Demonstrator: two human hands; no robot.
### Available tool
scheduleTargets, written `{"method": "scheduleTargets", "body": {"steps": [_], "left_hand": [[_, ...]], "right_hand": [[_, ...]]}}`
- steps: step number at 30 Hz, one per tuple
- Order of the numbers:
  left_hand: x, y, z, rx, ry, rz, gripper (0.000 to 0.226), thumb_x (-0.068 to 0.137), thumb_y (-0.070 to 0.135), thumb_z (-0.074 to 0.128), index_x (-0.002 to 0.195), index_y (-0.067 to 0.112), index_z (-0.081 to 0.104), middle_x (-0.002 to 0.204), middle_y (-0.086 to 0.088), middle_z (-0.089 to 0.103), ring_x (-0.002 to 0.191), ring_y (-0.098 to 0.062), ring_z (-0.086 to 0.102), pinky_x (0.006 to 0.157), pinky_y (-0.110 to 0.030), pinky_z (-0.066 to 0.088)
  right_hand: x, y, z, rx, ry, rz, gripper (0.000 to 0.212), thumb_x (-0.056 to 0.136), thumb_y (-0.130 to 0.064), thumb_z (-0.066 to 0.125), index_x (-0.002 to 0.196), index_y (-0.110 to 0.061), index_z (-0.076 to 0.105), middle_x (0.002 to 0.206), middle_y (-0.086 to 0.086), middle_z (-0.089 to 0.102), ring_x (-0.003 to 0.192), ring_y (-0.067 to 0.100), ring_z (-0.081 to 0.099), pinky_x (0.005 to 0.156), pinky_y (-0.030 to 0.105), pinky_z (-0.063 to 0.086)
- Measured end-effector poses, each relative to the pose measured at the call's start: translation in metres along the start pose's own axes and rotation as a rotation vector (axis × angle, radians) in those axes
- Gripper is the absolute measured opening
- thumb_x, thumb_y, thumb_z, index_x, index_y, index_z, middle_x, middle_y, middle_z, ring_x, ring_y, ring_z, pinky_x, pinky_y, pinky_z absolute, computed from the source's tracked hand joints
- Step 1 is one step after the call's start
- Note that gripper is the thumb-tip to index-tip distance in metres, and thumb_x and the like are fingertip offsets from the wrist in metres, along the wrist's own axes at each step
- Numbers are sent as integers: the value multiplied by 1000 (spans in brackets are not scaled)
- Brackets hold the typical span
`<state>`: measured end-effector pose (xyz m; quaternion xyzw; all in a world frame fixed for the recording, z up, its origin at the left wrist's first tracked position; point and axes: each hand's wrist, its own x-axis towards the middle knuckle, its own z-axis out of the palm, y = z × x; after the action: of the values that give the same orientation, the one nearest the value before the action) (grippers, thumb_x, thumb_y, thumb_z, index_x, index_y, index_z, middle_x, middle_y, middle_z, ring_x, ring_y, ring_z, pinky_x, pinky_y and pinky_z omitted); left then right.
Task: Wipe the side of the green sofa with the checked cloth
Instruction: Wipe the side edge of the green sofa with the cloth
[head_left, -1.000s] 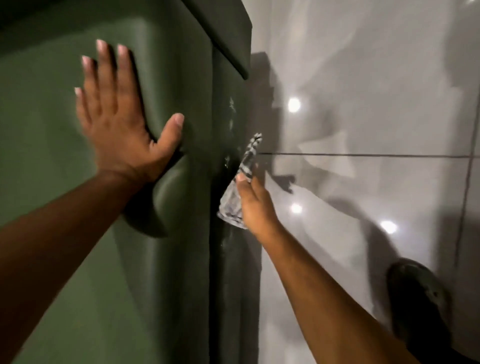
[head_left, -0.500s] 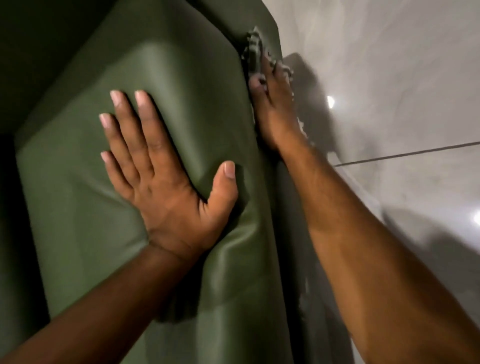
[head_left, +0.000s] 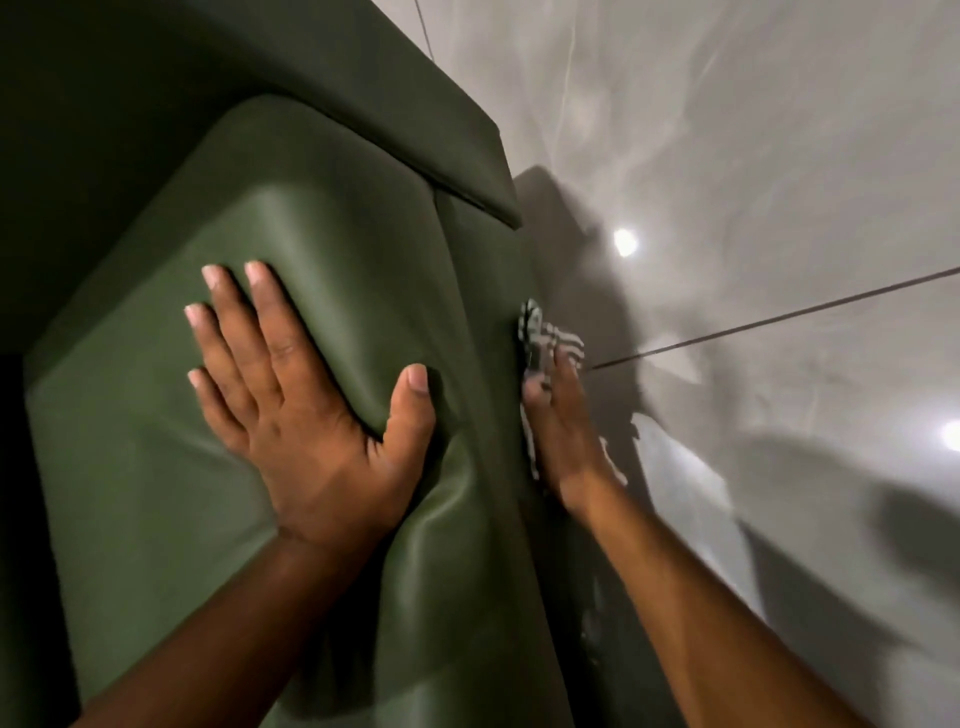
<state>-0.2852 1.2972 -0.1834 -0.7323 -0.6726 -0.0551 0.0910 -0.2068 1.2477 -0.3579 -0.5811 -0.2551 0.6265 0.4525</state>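
The green sofa (head_left: 156, 493) fills the left and middle of the head view, with its smooth cushion top facing me and its dark side panel dropping away on the right. My left hand (head_left: 306, 415) lies flat with fingers spread on the cushion, pressing a dent into it. My right hand (head_left: 563, 431) presses the checked cloth (head_left: 545, 332) flat against the sofa's side. The black-and-white cloth sticks out past my fingertips and along the palm's edges; the rest is hidden under the hand.
A glossy grey tiled floor (head_left: 779, 208) with a dark grout line and bright light reflections lies to the right of the sofa. Dark shadows fall across it near the sofa. The far left edge is black.
My right hand and the cloth have slid down from near the sofa's top corner to mid-height on its side. The left hand has stayed flat on the cushion. The view has shifted.
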Motion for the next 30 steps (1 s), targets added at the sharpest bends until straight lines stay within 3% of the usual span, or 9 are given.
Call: {"method": "scheduleTargets", "body": {"steps": [3,8,11,15,18,23,25,28,30], "left_hand": [[-1,-4,3,-10,14,7,104,84,70,38,160,3,14,170,-20,12,158,-37,6,125,-57,4],[1,-1,3,-21,13,9,105,83,70,37,160,2,14,169,-22,12,158,-39,7,124,-56,3],[0,0,1,-16,4,-10,106,83,71,37,160,2,15,169,-22,13,158,-40,7,125,-57,3],[1,1,-1,-33,4,-23,104,82,72,37,160,6,17,169,-20,14,158,-37,9,125,-55,5],[0,0,1,-18,22,-1,102,83,71,37,160,6,18,169,-20,15,158,-37,10,124,-54,6],[-3,1,-3,-36,34,10,100,85,69,37,160,4,19,169,-20,17,157,-40,13,124,-57,10],[-3,-3,-10,-6,-26,30,97,88,66,38,160,3,18,169,-21,15,157,-41,11,125,-55,9],[-27,-9,-33,-63,-191,39,94,91,63,39,162,8,11,171,-17,5,159,-37,1,127,-50,3],[-69,-9,-52,-125,-316,11,92,91,63,39,163,14,8,172,-12,-1,160,-30,-3,128,-44,1]], "right_hand": [[83,-29,1,30,-6,26,52,102,-50,28,150,-34,20,164,2,17,150,21,17,123,48,16],[112,-77,12,-69,4,-144,48,105,-39,30,150,-23,26,163,9,19,151,25,13,124,45,11],[26,-37,6,-192,-46,-238,51,103,-41,33,150,-37,14,165,3,10,152,20,4,124,44,7],[-64,19,-5,-104,-50,-173,48,87,-79,19,131,-74,2,158,-20,5,144,-11,-5,123,44,6],[-25,14,-2,-137,-66,-140,49,88,-75,22,134,-69,8,163,-3,11,150,9,4,124,43,9],[27,-7,-4,-112,-77,-123,53,102,-44,26,152,-28,15,165,7,6,152,25,4,123,53,8],[-2,8,-8,-113,-103,-161,56,99,-52,25,151,-34,15,165,5,6,152,24,3,123,52,7],[-74,47,-14,-113,-159,-213,55,86,-79,18,138,-66,6,165,2,6,152,21,2,123,51,8],[-114,67,-18,-119,-156,-206,51,87,-77,17,135,-69,3,165,6,6,152,25,2,123,55,8]]}}
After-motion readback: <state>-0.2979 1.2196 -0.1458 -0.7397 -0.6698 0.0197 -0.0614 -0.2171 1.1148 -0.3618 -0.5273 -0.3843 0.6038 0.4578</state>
